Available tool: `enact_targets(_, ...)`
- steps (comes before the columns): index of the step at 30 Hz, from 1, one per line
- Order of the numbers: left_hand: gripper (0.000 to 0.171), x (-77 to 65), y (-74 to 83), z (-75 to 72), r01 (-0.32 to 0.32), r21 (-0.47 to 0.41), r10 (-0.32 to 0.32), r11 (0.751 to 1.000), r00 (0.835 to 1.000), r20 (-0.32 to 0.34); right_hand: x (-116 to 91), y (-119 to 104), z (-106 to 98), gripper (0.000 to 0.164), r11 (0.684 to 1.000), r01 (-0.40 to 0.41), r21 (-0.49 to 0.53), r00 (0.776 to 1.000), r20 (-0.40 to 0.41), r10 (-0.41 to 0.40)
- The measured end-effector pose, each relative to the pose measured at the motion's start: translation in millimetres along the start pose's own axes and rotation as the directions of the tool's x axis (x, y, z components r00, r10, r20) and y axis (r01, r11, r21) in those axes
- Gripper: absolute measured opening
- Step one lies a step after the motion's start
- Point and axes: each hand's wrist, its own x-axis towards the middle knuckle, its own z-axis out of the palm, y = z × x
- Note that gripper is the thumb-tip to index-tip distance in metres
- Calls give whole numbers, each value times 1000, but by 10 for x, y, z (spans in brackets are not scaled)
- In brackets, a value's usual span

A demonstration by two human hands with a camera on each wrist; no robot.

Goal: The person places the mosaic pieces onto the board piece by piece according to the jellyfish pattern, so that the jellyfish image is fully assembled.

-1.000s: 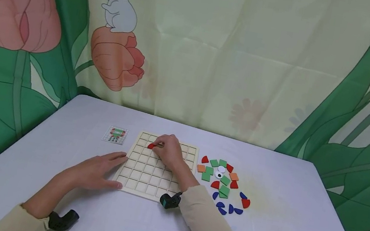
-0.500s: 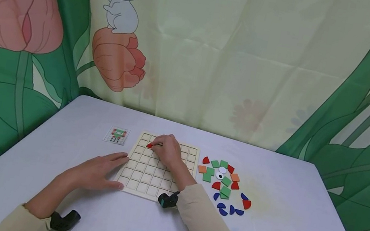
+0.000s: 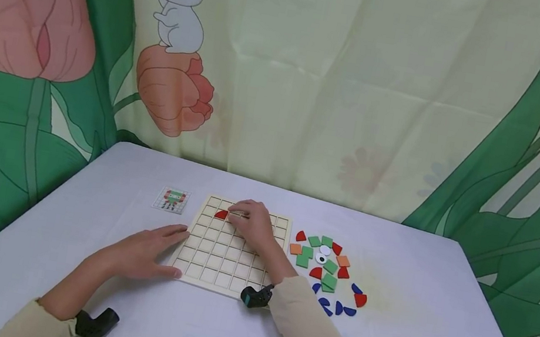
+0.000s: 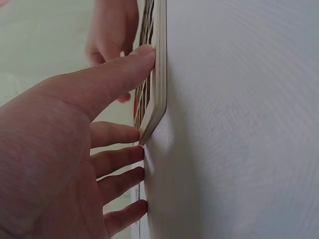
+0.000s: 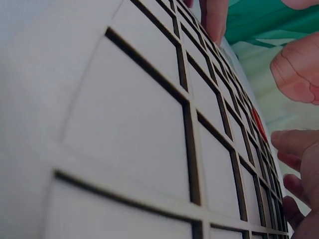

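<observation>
red piece (image 3: 221, 214) lies just beside the right hand (image 3: 255, 226).

the head view looks forward and down from above the worktop (image 3: 189, 328), well back, taking in its two far corners, the curtain (image 3: 287, 100), the board (image 3: 219, 248), the left hand (image 3: 143, 253) and the right hand (image 3: 256, 229). the left wrist view, turned sideways, looks low and close past the palm at the board's near-left corner. the right wrist view, also sideways, skims closely from the board's near edge toward the curtain. both wrist views share parts of the board and both hands.
</observation>
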Motion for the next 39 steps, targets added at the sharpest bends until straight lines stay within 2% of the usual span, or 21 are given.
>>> enact_targets(5,85,-2,-10,21,0,3,0,1000,1000,-3,-67,18,-54,18,1000,-6,-3,1000,0,6)
enact_targets(14,85,-49,-5,48,-5,1,5,1000,1000,-15,-275,34,-201,18,997,-81,-7,996,27,81)
enact_targets(24,84,-48,2,29,-16,-6,16,1000,1000,-26,-467,111,-441,18,995,-98,-2,994,-46,97)
enact_targets(39,85,-13,9,14,-30,7,30,1000,999,-24,-703,219,-707,19,977,-212,-30,972,-110,208)
